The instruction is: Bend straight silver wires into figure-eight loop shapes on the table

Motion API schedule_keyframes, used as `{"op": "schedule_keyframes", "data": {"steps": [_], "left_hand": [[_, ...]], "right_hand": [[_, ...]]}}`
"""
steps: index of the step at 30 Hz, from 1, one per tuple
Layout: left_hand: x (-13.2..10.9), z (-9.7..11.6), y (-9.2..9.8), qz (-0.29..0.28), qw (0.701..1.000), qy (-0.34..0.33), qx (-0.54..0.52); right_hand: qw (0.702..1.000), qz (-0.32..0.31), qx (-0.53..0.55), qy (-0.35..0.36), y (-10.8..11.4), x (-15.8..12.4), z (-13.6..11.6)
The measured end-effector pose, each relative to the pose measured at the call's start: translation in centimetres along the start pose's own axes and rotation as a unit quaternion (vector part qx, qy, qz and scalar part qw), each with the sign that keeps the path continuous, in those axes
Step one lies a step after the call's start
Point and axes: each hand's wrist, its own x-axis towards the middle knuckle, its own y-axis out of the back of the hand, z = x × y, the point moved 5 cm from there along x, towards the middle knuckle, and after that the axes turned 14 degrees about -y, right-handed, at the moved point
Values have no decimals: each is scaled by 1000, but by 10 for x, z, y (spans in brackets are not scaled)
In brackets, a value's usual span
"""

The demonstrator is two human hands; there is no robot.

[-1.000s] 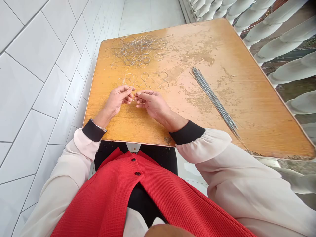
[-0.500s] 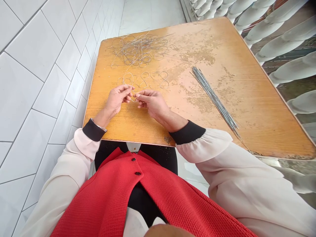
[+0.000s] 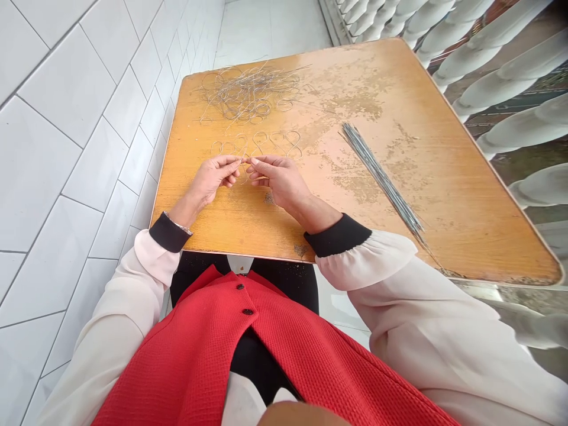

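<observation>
My left hand [image 3: 210, 180] and my right hand [image 3: 277, 180] meet at the fingertips above an orange wooden tabletop [image 3: 444, 225]. Between them, both pinch a thin bent silver wire [image 3: 244, 165]. Just beyond the fingers lies a row of wire figure-eight shapes [image 3: 268, 144]. Farther off sits a tangled pile of bent wires [image 3: 246, 94]. To the right of my right hand, a bundle of straight grey wires [image 3: 381, 177] lies slanted. The lower part of the held wire is thin and hard to follow against the wood.
A white tiled wall [image 3: 75, 154] runs along the table's left side. A row of white balusters [image 3: 501, 77] stands beyond the right edge. The tabletop is worn and stained, and its near edge lies against my red-vested body.
Both hands have shifted slightly toward the wire figure-eights, and my right hand has turned a little. The wire remains between my fingertips. The view has tilted slightly.
</observation>
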Motion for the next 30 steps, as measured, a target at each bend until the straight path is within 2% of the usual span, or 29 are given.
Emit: {"op": "schedule_keyframes", "data": {"steps": [3,7,13,18,24,30], "left_hand": [[0,1,-3,-29,999,8,12],[0,6,-6,-54,998,20,24],[-9,12,-3,-47,997,33,56],[-20,8,-2,-40,996,43,61],[-31,4,-4,-36,997,35,51],[-39,12,-4,-24,996,33,81]], "right_hand": [[1000,3,-13,22,0,3,-4],[997,39,-42,44,2,7,-8],[997,74,-15,35,-4,-1,-15],[995,103,1,18,-15,-15,-25],[998,63,-15,4,-20,-22,-23],[998,18,-57,33,-19,-26,-19]]}}
